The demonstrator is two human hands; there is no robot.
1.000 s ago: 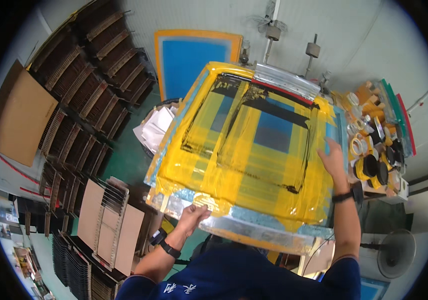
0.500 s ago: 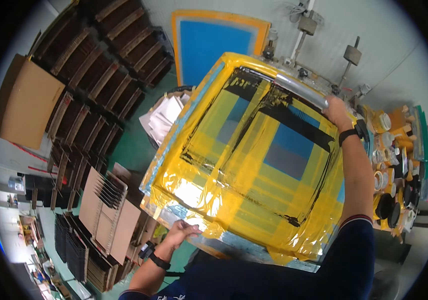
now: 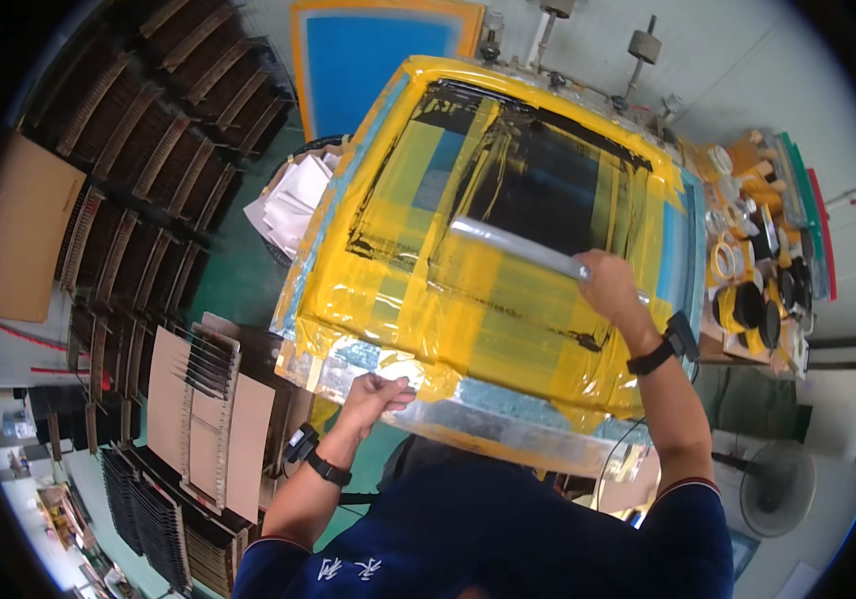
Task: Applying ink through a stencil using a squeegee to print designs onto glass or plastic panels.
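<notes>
A screen printing frame (image 3: 343, 319), wrapped in yellow tape, lies in front of me. Its mesh has taped-off areas and smears of black ink (image 3: 538, 180). My right hand (image 3: 613, 290) is closed around the right end of a squeegee (image 3: 518, 248) with a silver metal holder, which lies across the mesh; its blade is hidden. Behind it, one window is coated with black ink, while the window to the left (image 3: 438, 170) still shows blue. At the frame's near left corner, my left hand (image 3: 376, 397) has its fingers pinched together by the edge; what they hold cannot be made out.
A blue screen with an orange border (image 3: 388, 70) leans at the back. Racks of dark slats (image 3: 138, 130) stand left, beside a bin of white paper (image 3: 293, 195). Tape rolls and ink containers (image 3: 738, 309) crowd a right-hand table. A fan (image 3: 778, 487) stands lower right.
My right hand has drawn the squeegee from the mesh's far edge toward me, and black ink now covers the right window. The left hand stays at the near corner. The whole view has shifted.
</notes>
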